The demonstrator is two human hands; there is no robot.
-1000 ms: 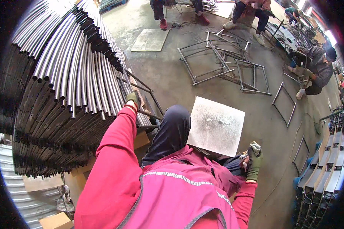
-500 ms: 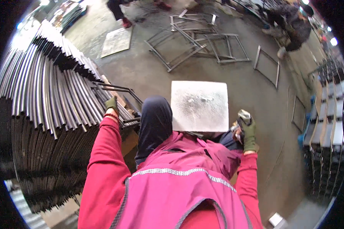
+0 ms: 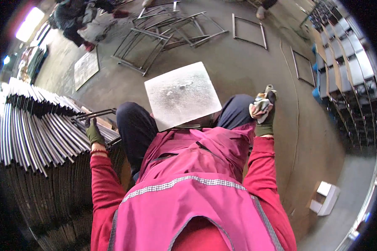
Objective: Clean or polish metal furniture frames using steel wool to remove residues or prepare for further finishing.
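**L hand on frame, R hand w/ rag**

Dark bent metal-rod frame (image 3: 97, 114) lies atop the stacked grey curved steel tubes (image 3: 42, 125), at person's left. Left hand (image 3: 94, 133), green-gloved, closed round the frame's near rod. Right hand (image 3: 264, 113), gloved, clutches a crumpled multicolour rag (image 3: 259, 107) beside the knee. Square grey metal plate (image 3: 182, 94) sits ahead, on concrete floor (image 3: 247, 62). Judgement: keep grip firm, lift the frame level so it doesn't snag tubes.
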